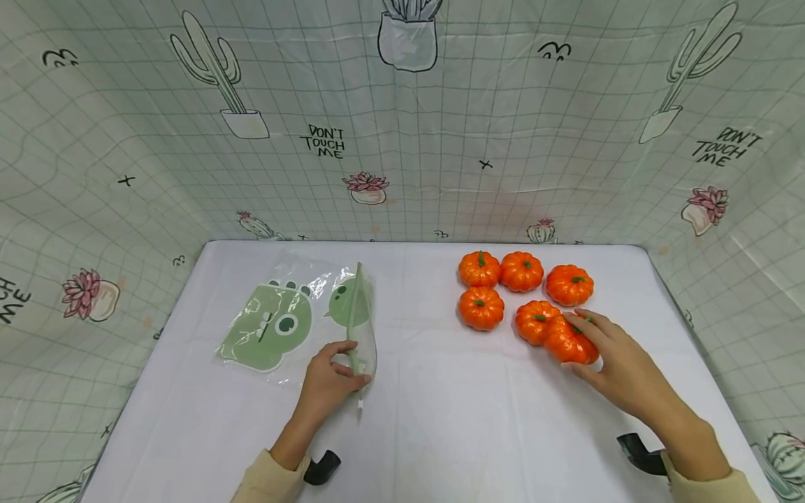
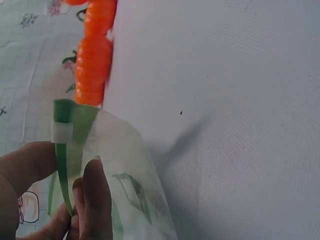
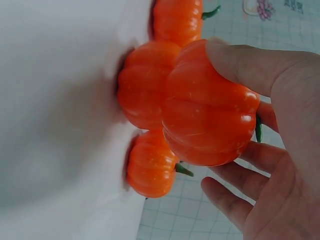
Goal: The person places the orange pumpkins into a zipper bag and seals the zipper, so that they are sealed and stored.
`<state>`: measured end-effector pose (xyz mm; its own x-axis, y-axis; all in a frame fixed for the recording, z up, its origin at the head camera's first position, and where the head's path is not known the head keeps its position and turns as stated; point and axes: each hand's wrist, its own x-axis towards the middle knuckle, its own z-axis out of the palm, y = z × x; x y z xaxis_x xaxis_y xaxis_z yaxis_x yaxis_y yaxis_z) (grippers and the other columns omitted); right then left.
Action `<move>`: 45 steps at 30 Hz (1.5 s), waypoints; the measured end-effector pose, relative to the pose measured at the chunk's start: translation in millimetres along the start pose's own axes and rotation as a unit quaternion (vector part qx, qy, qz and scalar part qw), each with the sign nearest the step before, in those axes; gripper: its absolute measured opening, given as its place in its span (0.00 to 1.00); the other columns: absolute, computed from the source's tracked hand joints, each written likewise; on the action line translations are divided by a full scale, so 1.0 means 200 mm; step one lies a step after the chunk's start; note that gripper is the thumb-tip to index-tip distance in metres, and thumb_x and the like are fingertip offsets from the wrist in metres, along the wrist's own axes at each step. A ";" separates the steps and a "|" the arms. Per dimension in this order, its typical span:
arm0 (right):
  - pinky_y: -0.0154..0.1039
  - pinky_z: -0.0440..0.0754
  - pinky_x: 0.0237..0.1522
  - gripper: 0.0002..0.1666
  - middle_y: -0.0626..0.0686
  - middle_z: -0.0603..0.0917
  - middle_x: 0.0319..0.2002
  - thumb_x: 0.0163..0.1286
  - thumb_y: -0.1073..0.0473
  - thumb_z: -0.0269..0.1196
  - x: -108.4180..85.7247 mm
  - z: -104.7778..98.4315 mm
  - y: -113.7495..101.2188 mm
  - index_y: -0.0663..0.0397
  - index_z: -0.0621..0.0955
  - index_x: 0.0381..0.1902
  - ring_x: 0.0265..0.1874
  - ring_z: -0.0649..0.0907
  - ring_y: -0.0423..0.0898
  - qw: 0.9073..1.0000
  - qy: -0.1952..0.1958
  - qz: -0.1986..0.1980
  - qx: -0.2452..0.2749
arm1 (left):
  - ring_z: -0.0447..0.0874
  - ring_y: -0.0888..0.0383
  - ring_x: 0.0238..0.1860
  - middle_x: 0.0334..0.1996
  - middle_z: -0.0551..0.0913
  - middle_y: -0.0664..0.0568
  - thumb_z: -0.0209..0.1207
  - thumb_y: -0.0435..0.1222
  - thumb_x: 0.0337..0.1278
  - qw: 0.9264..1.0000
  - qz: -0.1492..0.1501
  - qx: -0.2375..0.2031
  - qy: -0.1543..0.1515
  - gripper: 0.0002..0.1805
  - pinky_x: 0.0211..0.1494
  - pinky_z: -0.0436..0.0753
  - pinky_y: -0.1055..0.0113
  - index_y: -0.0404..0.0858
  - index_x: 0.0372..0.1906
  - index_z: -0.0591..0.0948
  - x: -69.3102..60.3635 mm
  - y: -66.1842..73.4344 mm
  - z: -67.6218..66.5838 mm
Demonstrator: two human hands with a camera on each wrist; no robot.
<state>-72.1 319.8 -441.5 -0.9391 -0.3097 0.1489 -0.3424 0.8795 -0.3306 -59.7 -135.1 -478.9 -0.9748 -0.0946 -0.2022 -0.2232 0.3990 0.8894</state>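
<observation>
A clear zip bag [image 1: 270,377] printed with a green cartoon animal lies at the left of the table. My left hand [image 1: 333,381] pinches its green zip edge [image 1: 354,300], which stands raised at the bag's right side. In the left wrist view, the thumb and fingers are on the green strip [image 2: 62,150] near its white slider [image 2: 62,133]. On the right, my right hand [image 1: 619,363] grips a small orange pumpkin [image 1: 566,342] between thumb and fingers. The right wrist view shows this pumpkin [image 3: 210,110] off the table, in front of other pumpkins.
Several more orange pumpkins stand close by: one pumpkin [image 1: 533,321] beside the held one, another pumpkin [image 1: 569,285] behind it, and a pumpkin [image 1: 481,308] further left. White cloth [image 1: 440,419] covers the table. A patterned curtain [image 1: 428,140] rises around its back and sides.
</observation>
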 end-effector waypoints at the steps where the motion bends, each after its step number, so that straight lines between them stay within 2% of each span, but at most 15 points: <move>1: 0.74 0.79 0.56 0.50 0.69 0.74 0.68 0.53 0.60 0.83 0.00 0.00 0.00 0.62 0.74 0.72 0.62 0.76 0.71 1.000 -0.001 0.000 0.000 | 0.82 0.56 0.34 0.52 0.82 0.40 0.77 0.25 0.45 1.000 0.003 0.004 0.004 0.32 0.33 0.82 0.65 0.30 0.60 0.82 0.00 0.00 0.01; 5: 0.73 0.79 0.56 0.50 0.68 0.74 0.68 0.52 0.60 0.84 -0.01 -0.01 -0.01 0.62 0.75 0.71 0.62 0.76 0.70 1.000 -0.002 0.002 0.001 | 0.81 0.55 0.32 0.42 0.84 0.40 0.77 0.24 0.43 1.000 0.013 0.015 0.012 0.31 0.32 0.82 0.63 0.30 0.58 0.82 0.01 -0.01 0.03; 10: 0.73 0.79 0.56 0.50 0.68 0.75 0.68 0.51 0.61 0.84 -0.02 -0.02 -0.03 0.62 0.75 0.71 0.63 0.76 0.70 1.000 0.004 0.000 0.004 | 0.84 0.55 0.32 0.33 0.86 0.43 0.73 0.23 0.49 1.000 0.015 0.000 0.001 0.28 0.33 0.83 0.64 0.30 0.59 0.81 0.01 0.00 0.03; 16: 0.72 0.80 0.56 0.51 0.67 0.75 0.68 0.50 0.60 0.85 -0.02 -0.02 -0.06 0.61 0.75 0.72 0.62 0.77 0.69 1.000 0.008 -0.011 0.004 | 0.86 0.58 0.33 0.40 0.89 0.40 0.67 0.21 0.53 0.998 0.000 -0.055 -0.022 0.27 0.33 0.82 0.68 0.30 0.61 0.82 0.00 0.01 0.02; 19: 0.72 0.79 0.56 0.51 0.67 0.75 0.68 0.51 0.60 0.85 -0.02 -0.02 -0.07 0.60 0.75 0.72 0.62 0.77 0.69 1.000 0.005 -0.013 0.003 | 0.87 0.58 0.33 0.47 0.87 0.38 0.67 0.21 0.53 0.997 0.002 -0.068 -0.025 0.27 0.33 0.82 0.68 0.29 0.62 0.82 -0.01 0.02 0.02; 22: 0.72 0.79 0.57 0.52 0.67 0.75 0.68 0.51 0.60 0.84 -0.02 -0.02 -0.08 0.59 0.75 0.72 0.62 0.77 0.69 1.000 0.001 -0.012 0.003 | 0.87 0.57 0.32 0.49 0.86 0.37 0.67 0.20 0.53 0.997 0.005 -0.072 -0.026 0.27 0.33 0.83 0.68 0.28 0.62 0.82 0.00 0.01 0.02; 27: 0.72 0.79 0.57 0.51 0.67 0.76 0.67 0.50 0.61 0.85 -0.01 -0.01 -0.09 0.59 0.75 0.72 0.62 0.77 0.69 1.000 0.001 -0.019 0.007 | 0.88 0.56 0.33 0.52 0.85 0.36 0.68 0.19 0.51 0.998 0.012 -0.055 -0.019 0.28 0.33 0.83 0.68 0.27 0.61 0.82 0.00 0.01 0.02; 35: 0.69 0.80 0.57 0.51 0.65 0.77 0.66 0.49 0.63 0.85 -0.02 0.01 -0.12 0.57 0.77 0.71 0.60 0.79 0.66 0.999 0.017 -0.047 0.021 | 0.87 0.54 0.34 0.50 0.86 0.36 0.69 0.20 0.46 0.999 0.035 -0.006 0.008 0.30 0.29 0.81 0.67 0.27 0.60 0.83 0.00 0.02 0.02; 45: 0.66 0.81 0.58 0.52 0.61 0.76 0.68 0.49 0.63 0.85 0.00 0.04 -0.17 0.55 0.76 0.73 0.62 0.79 0.64 0.997 0.016 -0.072 0.030 | 0.88 0.51 0.35 0.51 0.82 0.37 0.73 0.20 0.44 0.999 0.047 -0.002 0.009 0.29 0.30 0.83 0.67 0.26 0.58 0.84 0.00 0.01 0.03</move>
<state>-61.1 286.4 -437.0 -0.8794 -0.4181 0.2278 -0.4750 0.8038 -0.3583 -60.1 -128.0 -479.1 -0.9911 -0.0741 -0.1103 -0.1309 0.4024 0.9060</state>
